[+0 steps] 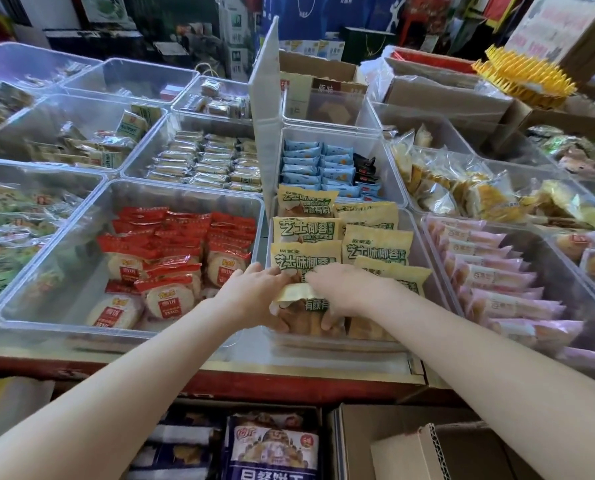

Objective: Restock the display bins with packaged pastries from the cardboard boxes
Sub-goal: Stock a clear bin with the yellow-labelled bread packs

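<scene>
**Two hands on one yellow packet**

Both hands meet over the front of a clear display bin point(414, 237) on the bench point(323, 370). The left hand point(254, 289) and right hand point(344, 289) each curl round the nearest yellow pastry packet point(301, 311), which stands at the head of two rows. Open cardboard boxes point(358, 441) sit below.

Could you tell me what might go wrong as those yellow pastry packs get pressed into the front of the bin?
Both hands, left hand and right hand, grip a yellow pack at the front of a bin that looks full, so squeezing could crush the pastry. The standing packs behind lean loosely and might topple or slide out of their rows.
</scene>
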`<state>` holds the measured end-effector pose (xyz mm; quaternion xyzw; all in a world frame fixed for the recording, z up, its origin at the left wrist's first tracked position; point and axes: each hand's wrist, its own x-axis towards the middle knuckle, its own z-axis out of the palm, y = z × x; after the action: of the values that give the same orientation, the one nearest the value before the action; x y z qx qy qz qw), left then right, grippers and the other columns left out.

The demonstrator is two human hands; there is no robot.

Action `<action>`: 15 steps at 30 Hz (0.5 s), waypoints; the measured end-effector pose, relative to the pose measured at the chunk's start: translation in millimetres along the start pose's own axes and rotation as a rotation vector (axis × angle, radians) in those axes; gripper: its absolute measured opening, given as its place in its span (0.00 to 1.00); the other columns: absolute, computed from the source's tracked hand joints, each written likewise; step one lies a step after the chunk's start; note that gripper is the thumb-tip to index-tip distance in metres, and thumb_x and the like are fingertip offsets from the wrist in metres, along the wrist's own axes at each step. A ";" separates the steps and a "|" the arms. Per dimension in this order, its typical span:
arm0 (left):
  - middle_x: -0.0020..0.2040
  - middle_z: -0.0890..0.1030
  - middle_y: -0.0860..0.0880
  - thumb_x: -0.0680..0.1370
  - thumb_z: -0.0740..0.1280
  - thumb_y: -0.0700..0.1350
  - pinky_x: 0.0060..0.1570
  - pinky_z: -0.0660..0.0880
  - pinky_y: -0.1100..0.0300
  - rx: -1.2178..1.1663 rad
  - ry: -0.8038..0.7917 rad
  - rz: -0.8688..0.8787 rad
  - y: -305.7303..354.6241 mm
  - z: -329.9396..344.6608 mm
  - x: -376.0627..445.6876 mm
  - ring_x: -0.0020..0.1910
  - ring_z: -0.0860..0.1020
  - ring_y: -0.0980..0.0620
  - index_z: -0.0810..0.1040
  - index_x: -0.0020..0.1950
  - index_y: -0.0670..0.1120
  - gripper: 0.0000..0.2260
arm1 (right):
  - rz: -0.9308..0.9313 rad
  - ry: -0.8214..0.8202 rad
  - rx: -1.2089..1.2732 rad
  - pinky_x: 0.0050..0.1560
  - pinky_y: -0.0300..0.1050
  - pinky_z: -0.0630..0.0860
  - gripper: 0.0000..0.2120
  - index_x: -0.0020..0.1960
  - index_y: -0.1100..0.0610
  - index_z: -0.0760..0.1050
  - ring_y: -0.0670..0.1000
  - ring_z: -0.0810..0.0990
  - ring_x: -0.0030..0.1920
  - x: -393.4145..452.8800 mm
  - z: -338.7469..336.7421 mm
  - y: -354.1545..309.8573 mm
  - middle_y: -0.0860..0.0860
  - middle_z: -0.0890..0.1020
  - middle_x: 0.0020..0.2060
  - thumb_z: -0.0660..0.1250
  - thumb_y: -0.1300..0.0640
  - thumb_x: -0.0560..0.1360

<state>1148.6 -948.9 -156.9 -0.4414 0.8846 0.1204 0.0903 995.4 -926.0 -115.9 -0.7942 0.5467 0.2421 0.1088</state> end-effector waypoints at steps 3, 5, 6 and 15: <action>0.66 0.67 0.51 0.70 0.71 0.58 0.62 0.64 0.51 0.105 0.063 -0.020 5.2 4.6 -2.1 0.65 0.64 0.47 0.60 0.71 0.49 0.35 | 0.016 0.045 0.053 0.57 0.49 0.71 0.29 0.65 0.61 0.64 0.56 0.72 0.61 -0.2 10.0 -6.1 0.56 0.73 0.59 0.74 0.57 0.69; 0.67 0.66 0.49 0.70 0.70 0.57 0.62 0.64 0.51 0.169 0.094 -0.004 7.9 7.9 -1.6 0.66 0.64 0.46 0.59 0.71 0.48 0.34 | 0.033 0.090 0.103 0.58 0.52 0.71 0.26 0.67 0.62 0.62 0.58 0.72 0.62 -0.4 17.3 -8.5 0.58 0.72 0.60 0.69 0.64 0.73; 0.67 0.66 0.49 0.71 0.70 0.56 0.62 0.64 0.51 0.191 0.102 0.011 8.4 8.3 -0.2 0.66 0.63 0.46 0.58 0.71 0.48 0.35 | 0.041 0.100 0.105 0.58 0.53 0.71 0.25 0.68 0.62 0.61 0.59 0.72 0.62 0.2 18.7 -9.3 0.58 0.72 0.60 0.67 0.65 0.74; 0.50 0.79 0.55 0.71 0.72 0.50 0.49 0.76 0.62 -0.696 0.003 0.004 -43.3 -65.9 9.8 0.47 0.77 0.57 0.77 0.51 0.53 0.11 | 0.050 0.216 0.481 0.49 0.45 0.78 0.16 0.52 0.57 0.73 0.51 0.78 0.47 -2.8 -57.6 24.3 0.51 0.78 0.47 0.65 0.44 0.75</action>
<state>1173.9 -1000.8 -102.4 -0.4441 0.7915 0.4144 -0.0669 987.6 -958.2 -62.8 -0.7529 0.6165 0.0219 0.2295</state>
